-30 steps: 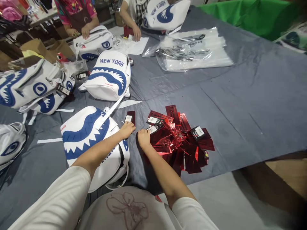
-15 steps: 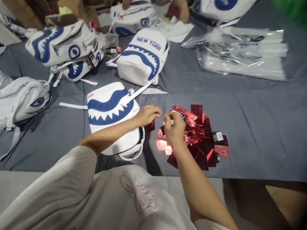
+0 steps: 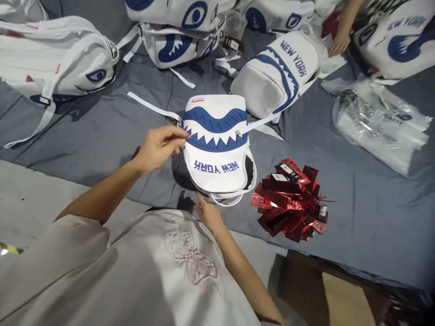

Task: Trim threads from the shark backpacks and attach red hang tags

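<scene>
A white backpack (image 3: 217,179) with a blue toothed-mouth print lies in front of me, its NEW YORK lettering upside down to my view. My left hand (image 3: 158,147) is at the bag's left edge, thumb and fingertips pinched together. Bits of a red hang tag (image 3: 135,152) show on both sides of this hand, most of it hidden beneath. My right hand (image 3: 209,213) is low by the bag's top handle (image 3: 228,201), one finger stretched out, nothing visible in it. To the right lies a pile of shiny red hang tags (image 3: 290,199).
Another white backpack (image 3: 272,81) lies just behind, and several more stand at the back and left, such as one backpack (image 3: 74,59). Clear plastic bags (image 3: 377,117) lie at the right. A co-worker's hand (image 3: 340,43) reaches in at the top. A cardboard box (image 3: 346,299) is below the table edge.
My hands have parted from beside the tag pile: the left moved to the bag's left edge, the right down near its handle. The backpack's lettering is now uncovered, and my view has shifted left.
</scene>
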Tool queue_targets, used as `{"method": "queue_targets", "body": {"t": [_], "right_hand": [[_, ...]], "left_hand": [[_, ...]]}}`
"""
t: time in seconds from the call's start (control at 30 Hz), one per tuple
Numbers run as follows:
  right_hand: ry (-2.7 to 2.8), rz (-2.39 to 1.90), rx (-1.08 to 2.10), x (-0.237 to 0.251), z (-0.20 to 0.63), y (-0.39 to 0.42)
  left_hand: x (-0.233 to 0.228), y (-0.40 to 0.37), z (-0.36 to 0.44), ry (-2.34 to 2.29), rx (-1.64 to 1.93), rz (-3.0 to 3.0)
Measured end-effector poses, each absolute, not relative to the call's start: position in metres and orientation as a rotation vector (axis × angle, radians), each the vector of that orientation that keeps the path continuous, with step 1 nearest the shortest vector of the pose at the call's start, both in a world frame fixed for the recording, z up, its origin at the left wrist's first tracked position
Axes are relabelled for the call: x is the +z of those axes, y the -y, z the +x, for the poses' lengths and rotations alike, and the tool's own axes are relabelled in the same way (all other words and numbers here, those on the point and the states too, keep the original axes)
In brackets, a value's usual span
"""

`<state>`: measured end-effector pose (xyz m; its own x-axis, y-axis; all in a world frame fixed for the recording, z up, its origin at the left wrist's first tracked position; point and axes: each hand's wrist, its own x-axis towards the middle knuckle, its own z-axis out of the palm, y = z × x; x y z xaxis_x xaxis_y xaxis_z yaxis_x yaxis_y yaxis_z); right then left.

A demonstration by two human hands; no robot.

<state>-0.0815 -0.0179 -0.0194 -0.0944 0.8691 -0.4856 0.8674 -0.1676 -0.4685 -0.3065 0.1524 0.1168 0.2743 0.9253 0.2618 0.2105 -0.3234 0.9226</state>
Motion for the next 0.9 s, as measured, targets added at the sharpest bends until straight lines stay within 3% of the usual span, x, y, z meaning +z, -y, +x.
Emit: {"method": "queue_targets", "body": {"t": [0.2,0.3,0.43,0.9], "right_hand": [[1.906,-2.064,0.428,-0.007,-0.09,-0.005],[1.982,-2.262,0.569,-0.015,-0.096,-0.003],[2.022,-2.541,0.676,-0.039,-0.107,-0.008],[1.56,-2.421,0.76,-0.062,-0.094,0.011]], "left_hand": [[0.026,-0.106,-0.33,-1.109,0.363,1.945],[-0.02,-0.097,-0.307,-1.122,0.123,1.933],[-0.057,-0.098,-0.276,-1.116,0.071,1.888],[-0.102,-0.093,-0.219,-0.942,0.041,1.686]]}}
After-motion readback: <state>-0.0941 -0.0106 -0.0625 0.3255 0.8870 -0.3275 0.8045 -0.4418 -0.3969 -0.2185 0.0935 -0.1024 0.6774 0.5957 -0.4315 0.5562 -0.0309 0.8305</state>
